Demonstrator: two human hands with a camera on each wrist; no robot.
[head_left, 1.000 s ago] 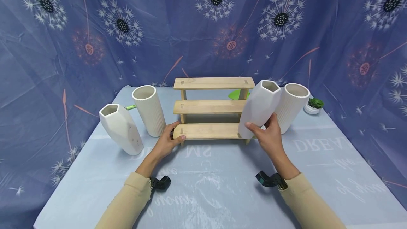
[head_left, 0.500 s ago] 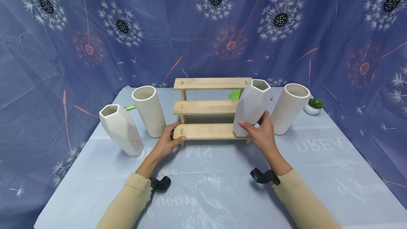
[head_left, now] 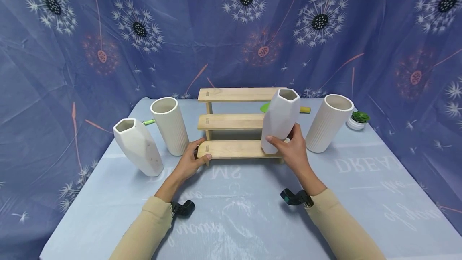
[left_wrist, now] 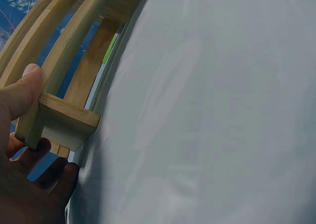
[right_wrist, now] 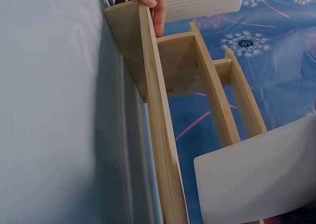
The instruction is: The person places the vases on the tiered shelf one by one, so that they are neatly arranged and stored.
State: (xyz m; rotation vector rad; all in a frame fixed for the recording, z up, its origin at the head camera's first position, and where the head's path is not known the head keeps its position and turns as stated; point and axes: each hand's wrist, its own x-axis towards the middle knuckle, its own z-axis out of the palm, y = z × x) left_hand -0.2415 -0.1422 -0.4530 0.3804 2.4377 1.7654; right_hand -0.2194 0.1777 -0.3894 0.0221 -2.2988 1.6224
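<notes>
A three-tier wooden display shelf [head_left: 231, 148] stands at the middle of the table. My left hand [head_left: 188, 163] grips the left end of its lowest board, thumb on top and fingers underneath, as the left wrist view shows. In my right hand [head_left: 296, 151] is a white faceted vase [head_left: 280, 115], held near its base between thumb and fingers. The vase is upright over the right end of the lowest board. In the right wrist view the base of the white vase [right_wrist: 247, 184] shows a narrow gap from the lowest board [right_wrist: 160, 130].
Left of the shelf stand a second faceted vase [head_left: 138, 145] and a ribbed white vase [head_left: 171, 127]. Another ribbed vase [head_left: 329, 125] and a small potted succulent [head_left: 357, 119] are at the right. Behind the shelf lie a green item [head_left: 265, 107] and a yellow item [head_left: 305, 109].
My right hand has carried the faceted vase leftward, away from the right ribbed vase, and it is more upright. The yellow item has come into view. My left hand stays on the shelf.
</notes>
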